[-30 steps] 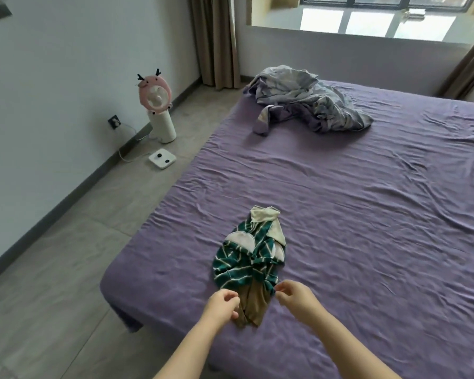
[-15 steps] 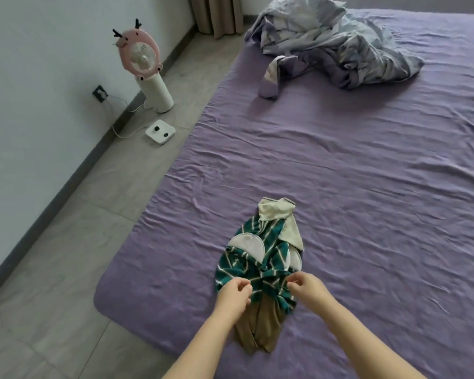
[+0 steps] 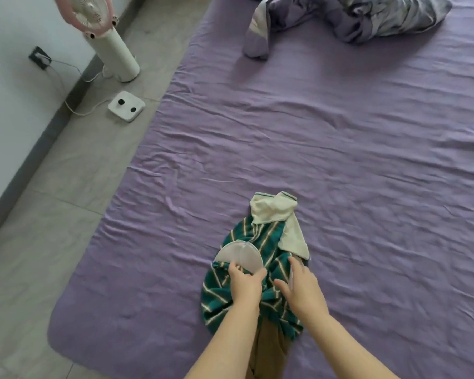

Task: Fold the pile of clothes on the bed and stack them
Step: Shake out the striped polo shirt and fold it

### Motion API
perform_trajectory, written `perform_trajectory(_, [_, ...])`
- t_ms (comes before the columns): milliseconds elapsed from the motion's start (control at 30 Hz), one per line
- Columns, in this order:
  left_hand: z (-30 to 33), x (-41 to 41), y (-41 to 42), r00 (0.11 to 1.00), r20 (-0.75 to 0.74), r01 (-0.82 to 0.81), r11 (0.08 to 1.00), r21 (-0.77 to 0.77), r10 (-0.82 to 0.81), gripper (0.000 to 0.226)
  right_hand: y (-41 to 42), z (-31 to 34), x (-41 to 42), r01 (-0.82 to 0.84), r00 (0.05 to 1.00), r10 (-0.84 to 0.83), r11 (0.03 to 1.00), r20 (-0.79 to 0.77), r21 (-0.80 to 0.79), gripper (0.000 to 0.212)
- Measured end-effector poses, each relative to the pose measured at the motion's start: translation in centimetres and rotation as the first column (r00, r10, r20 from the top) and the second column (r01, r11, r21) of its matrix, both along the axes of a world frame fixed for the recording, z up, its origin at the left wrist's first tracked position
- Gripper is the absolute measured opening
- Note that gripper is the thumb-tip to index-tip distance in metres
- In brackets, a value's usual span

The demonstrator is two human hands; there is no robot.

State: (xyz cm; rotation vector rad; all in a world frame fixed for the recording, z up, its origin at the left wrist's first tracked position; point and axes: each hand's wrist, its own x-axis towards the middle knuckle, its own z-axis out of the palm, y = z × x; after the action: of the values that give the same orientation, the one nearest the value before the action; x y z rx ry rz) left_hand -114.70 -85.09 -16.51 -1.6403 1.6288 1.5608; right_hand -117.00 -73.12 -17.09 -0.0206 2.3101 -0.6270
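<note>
We note a small pile of clothes (image 3: pixel 260 269) lying near the foot edge of the bed (image 3: pixel 340 146): a green striped garment (image 3: pixel 268 239), a cream piece (image 3: pixel 274 209) at its far end, tan fabric (image 3: pixel 268 348) nearest us. The left hand (image 3: pixel 244 285) pinches a pale rounded pad (image 3: pixel 238 254) at its near edge. The right hand (image 3: pixel 303 287) rests on the striped cloth just beside it, fingers spread. A crumpled quilt (image 3: pixel 353 17) lies well apart, far up the bed.
</note>
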Motion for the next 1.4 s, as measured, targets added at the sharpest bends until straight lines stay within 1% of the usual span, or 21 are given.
perform_trajectory(100, [-0.2,-0.9,-0.3,0.982,0.040,-0.184,0.982,0.035,0.183,0.100,-1.0,-0.3,-0.3,0.195,0.981,-0.195,0.977,0.018,-0.091,0.067])
perform_trajectory(167, [0.1,-1.4,-0.8,0.969,0.064,-0.242,0.970,0.028,0.240,0.097,-1.0,-0.1,-0.7,0.239,0.971,-0.240,0.963,0.012,-0.122,0.059])
perform_trajectory(200, [0.4,-1.5,-1.1,0.968,0.056,-0.246,0.969,0.009,0.245,0.092,-0.7,0.1,-1.1,0.242,0.969,-0.245,0.961,-0.007,-0.134,0.051])
perform_trajectory(300, [2.1,-1.3,-2.6,0.977,-0.082,-0.201,0.978,-0.063,0.196,0.070,0.6,1.4,-2.1,0.254,0.952,-0.283,0.943,-0.117,-0.216,0.010])
perform_trajectory(333, [3.1,-1.1,-3.4,0.972,-0.147,-0.192,0.979,-0.066,0.181,0.062,1.2,2.1,-2.5,0.273,0.938,-0.316,0.927,-0.145,-0.257,0.003])
perform_trajectory(433, [7.1,-0.7,-6.0,0.921,-0.320,-0.242,0.970,-0.028,0.221,0.047,3.1,4.9,-3.5,0.354,0.879,-0.440,0.859,-0.182,-0.369,0.008])
perform_trajectory(467, [8.5,-0.6,-6.8,0.904,-0.370,-0.247,0.968,-0.047,0.213,0.045,3.7,6.1,-3.7,0.371,0.864,-0.470,0.836,-0.179,-0.404,0.008])
perform_trajectory(500, [10.0,-0.5,-7.5,0.890,-0.420,-0.234,0.968,-0.089,0.177,0.045,4.3,7.3,-3.9,0.372,0.854,-0.486,0.820,-0.185,-0.436,0.010])
perform_trajectory(567, [13.2,-0.1,-8.3,0.869,-0.492,-0.177,0.957,-0.229,0.042,0.047,5.4,9.9,-4.0,0.347,0.846,-0.491,0.803,-0.209,-0.484,0.012])
perform_trajectory(667, [17.7,0.8,-8.9,0.845,-0.511,-0.097,0.896,-0.434,-0.156,0.046,6.5,13.9,-3.8,0.291,0.837,-0.493,0.767,-0.237,-0.571,0.011])
perform_trajectory(700, [19.1,1.0,-8.9,0.831,-0.519,-0.085,0.877,-0.473,-0.200,0.045,6.7,15.1,-3.6,0.263,0.838,-0.486,0.760,-0.250,-0.595,0.012])
perform_trajectory(767, [22.1,1.4,-8.7,0.790,-0.566,-0.101,0.860,-0.499,-0.236,0.043,6.9,17.7,-3.2,0.208,0.833,-0.471,0.751,-0.289,-0.627,0.014])
perform_trajectory(800, [23.5,1.6,-8.4,0.766,-0.600,-0.120,0.866,-0.486,-0.231,0.043,6.9,18.8,-2.9,0.181,0.832,-0.460,0.754,-0.311,-0.632,0.014])
perform_trajectory(867, [26.4,1.7,-7.7,0.712,-0.674,-0.133,0.904,-0.407,-0.199,0.045,6.6,21.0,-2.4,0.133,0.843,-0.425,0.758,-0.329,-0.638,0.016])
perform_trajectory(967, [30.5,2.4,-6.2,0.609,-0.777,-0.058,0.968,-0.244,-0.160,0.053,5.8,24.2,-1.3,0.025,0.852,-0.354,0.762,-0.385,-0.647,0.021])
perform_trajectory(1033, [33.0,3.0,-5.4,0.543,-0.830,-0.030,0.985,-0.173,-0.129,0.052,5.3,26.6,-0.5,-0.049,0.809,-0.351,0.759,-0.472,-0.649,0.024])
perform_trajectory(1133, [36.3,4.3,-5.4,0.464,-0.879,-0.024,0.991,-0.130,-0.105,0.047,5.3,30.2,0.6,-0.089,0.711,-0.428,0.732,-0.558,-0.675,0.023])
perform_trajectory(1233, [38.9,5.4,-6.2,0.420,-0.900,-0.020,0.991,-0.134,-0.114,0.051,5.7,33.1,1.5,-0.111,0.646,-0.449,0.745,-0.618,-0.657,0.018])
perform_trajectory(1267, [39.8,5.6,-6.2,0.414,-0.905,-0.007,0.994,-0.110,-0.097,0.054,5.7,33.9,1.8,-0.120,0.634,-0.444,0.752,-0.633,-0.648,0.016])
perform_trajectory(1367, [42.4,5.6,-4.7,0.394,-0.919,0.084,0.996,0.037,0.001,0.057,5.0,36.1,3.4,-0.180,0.618,-0.390,0.775,-0.683,-0.606,0.016])
perform_trajectory(1400, [43.2,5.5,-3.9,0.383,-0.923,0.123,0.990,0.070,0.018,0.057,4.6,36.8,4.1,-0.214,0.633,-0.358,0.771,-0.687,-0.599,0.019])
